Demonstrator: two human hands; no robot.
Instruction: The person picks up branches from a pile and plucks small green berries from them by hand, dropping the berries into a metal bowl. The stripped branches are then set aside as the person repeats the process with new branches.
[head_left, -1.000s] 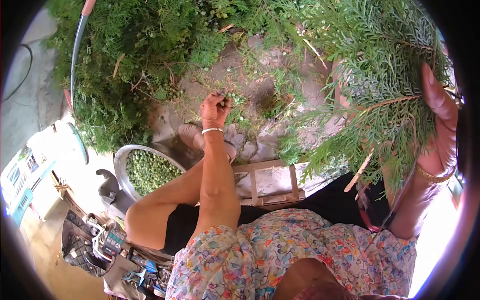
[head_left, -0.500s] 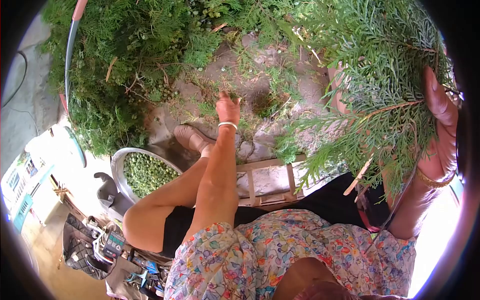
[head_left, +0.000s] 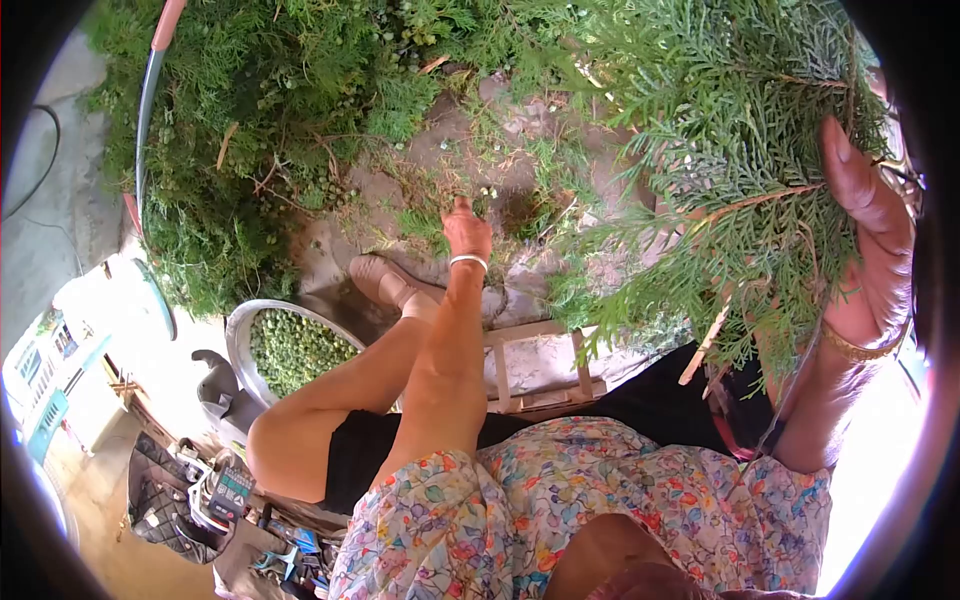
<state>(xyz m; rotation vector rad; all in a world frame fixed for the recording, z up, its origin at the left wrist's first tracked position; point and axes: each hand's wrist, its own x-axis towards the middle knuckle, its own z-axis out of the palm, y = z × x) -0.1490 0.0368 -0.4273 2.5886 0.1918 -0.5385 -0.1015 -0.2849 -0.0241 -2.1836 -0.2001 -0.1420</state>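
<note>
Across dusty brown ground [head_left: 465,125], strewn with loose green scraps [head_left: 422,222]; piled high at upper left with dense green conifer cuttings [head_left: 230,110]. Holding a large, feathery green conifer branch [head_left: 740,130] at the right of the view, raised off the ground, in the closed grip of the right hand [head_left: 870,235], with thumb pressed along its stems. Wearing a gold-coloured bracelet [head_left: 862,350] on that wrist. Reaching with the left hand [head_left: 467,232], back upward and white-banded at the wrist, out over the middle of the ground. Impossible to tell that grip as open or closed, with most fingers hidden. Placed beside the bare left leg [head_left: 290,440]: a round silver-grey metal basin [head_left: 238,345], filled with small green cones [head_left: 290,350]. Near the feet: a pale wooden slatted frame [head_left: 502,368].
</note>
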